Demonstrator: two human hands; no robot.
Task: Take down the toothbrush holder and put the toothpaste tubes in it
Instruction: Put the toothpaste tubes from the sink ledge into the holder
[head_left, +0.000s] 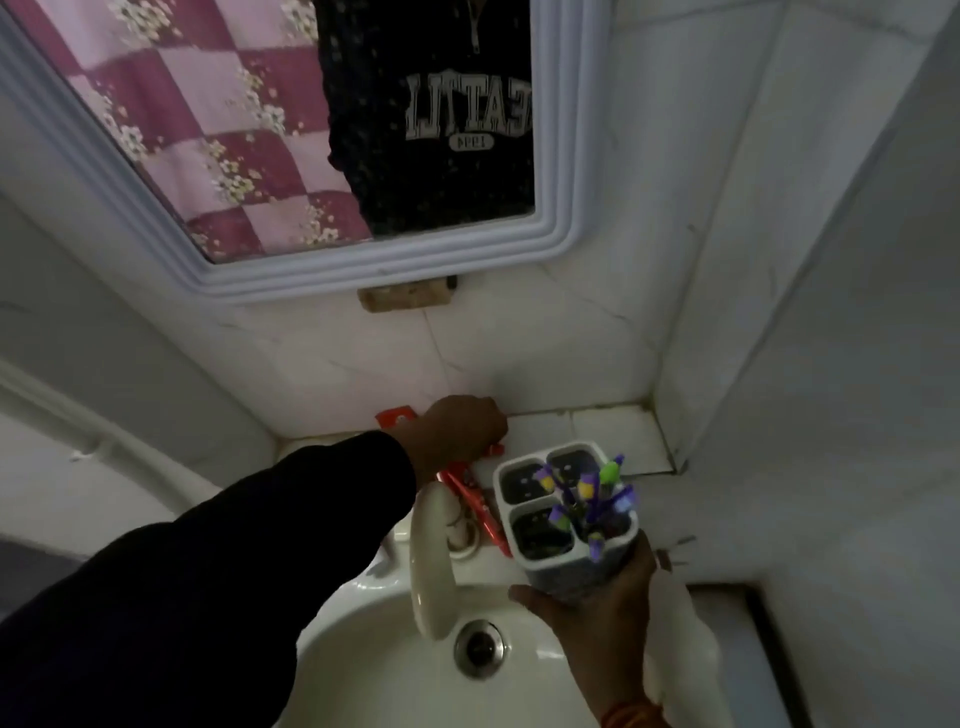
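Head view: the right hand (597, 597) grips the toothbrush holder (566, 519) from below and from its near side, fingers wrapped round the lower body, holding it above the right rim of the washbasin (363, 670), just right of the faucet (434, 561). The holder has four compartments; the near-right one carries several toothbrushes (587, 493) with purple and green handles, and the other three appear free. The left hand (460, 428), in a dark sleeve (234, 561), reaches to the tiled ledge (587, 426) at the foot of the back wall, under the mirror (291, 249). It covers the red toothpaste tubes (475, 506) lying there; one tube runs from under the hand toward the holder's left side, and a red end shows beyond the hand at the wall. The fingers are curled down onto the tubes, but whether they have closed on one cannot be told, as the hand hides its own grip. Judgement: the step in hand is picking up a tube. Take one tube at a time, gripping mid-body, not the soft end. Keep the holder upright and steady so that the toothbrushes do not tip out. Bring the tube over a free compartment, preferably the far-left one nearest the ledge, and lower it end-first. Avoid knocking the faucet with the tube.
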